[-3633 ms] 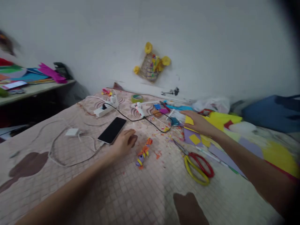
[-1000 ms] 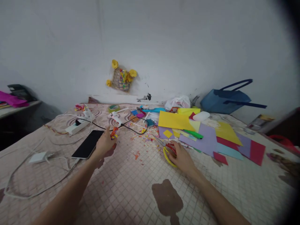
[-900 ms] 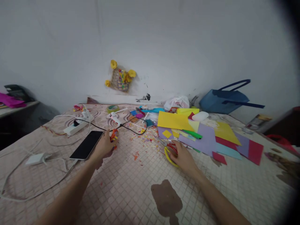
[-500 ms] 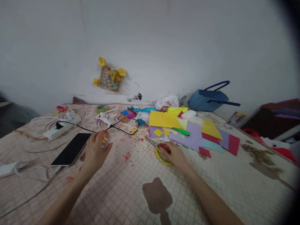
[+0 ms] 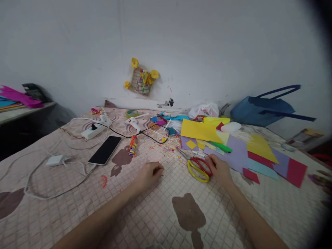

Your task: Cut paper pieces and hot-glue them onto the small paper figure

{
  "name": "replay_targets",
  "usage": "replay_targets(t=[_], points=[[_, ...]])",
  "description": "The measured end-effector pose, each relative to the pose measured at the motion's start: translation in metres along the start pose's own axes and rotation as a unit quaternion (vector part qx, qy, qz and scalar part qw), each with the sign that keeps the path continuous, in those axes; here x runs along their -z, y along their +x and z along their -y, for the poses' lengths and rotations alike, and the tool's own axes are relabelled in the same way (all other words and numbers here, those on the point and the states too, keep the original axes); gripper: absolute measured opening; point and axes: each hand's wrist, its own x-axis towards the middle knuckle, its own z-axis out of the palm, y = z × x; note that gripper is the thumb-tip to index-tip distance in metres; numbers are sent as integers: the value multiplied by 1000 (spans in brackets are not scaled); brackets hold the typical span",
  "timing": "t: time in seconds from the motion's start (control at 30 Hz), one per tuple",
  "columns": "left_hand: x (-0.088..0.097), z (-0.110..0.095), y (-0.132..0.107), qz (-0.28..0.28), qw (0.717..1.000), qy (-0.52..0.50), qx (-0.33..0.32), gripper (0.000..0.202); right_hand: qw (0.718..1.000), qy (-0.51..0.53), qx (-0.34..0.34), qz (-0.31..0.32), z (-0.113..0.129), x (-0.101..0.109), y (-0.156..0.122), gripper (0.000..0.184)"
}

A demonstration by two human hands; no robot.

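In the head view, the left hand (image 5: 149, 175) is resting half curled over the worktop (image 5: 145, 218); whether it is holding anything, I cannot tell. The right hand (image 5: 218, 168) is lying fingers bent beside the red-and-yellow scissors (image 5: 189, 158); contact is staying unclear. The scissors are resting near coloured sheets (image 5: 237, 155). An orange-and-purple craft piece (image 5: 132, 148) is lying right of the phone (image 5: 105, 149).

Scissors (image 5: 190, 159) are lying on worktop (image 5: 150, 221), phone (image 5: 105, 150) sitting left, paper sheets (image 5: 237, 152) lying right, bag (image 5: 259, 112) sitting behind the sheets.
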Motion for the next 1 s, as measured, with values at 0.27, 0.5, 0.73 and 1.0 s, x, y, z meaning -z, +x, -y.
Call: replay_targets(t=[0.27,0.5,0.73,1.0], points=[[-5,3,-5,-14,997,75,16,40,1000,1,16,9,-1,0,0,32],[-8,3,-5,-40,995,90,18,29,1000,-2,21,18,-1,-1,-2,27],[-8,7,-6,-18,991,131,9,35,996,-48,42,57,13,-13,53,16],[-9,12,-6,-9,991,133,-13,34,982,-103,-6,157,28,-46,98,29]])
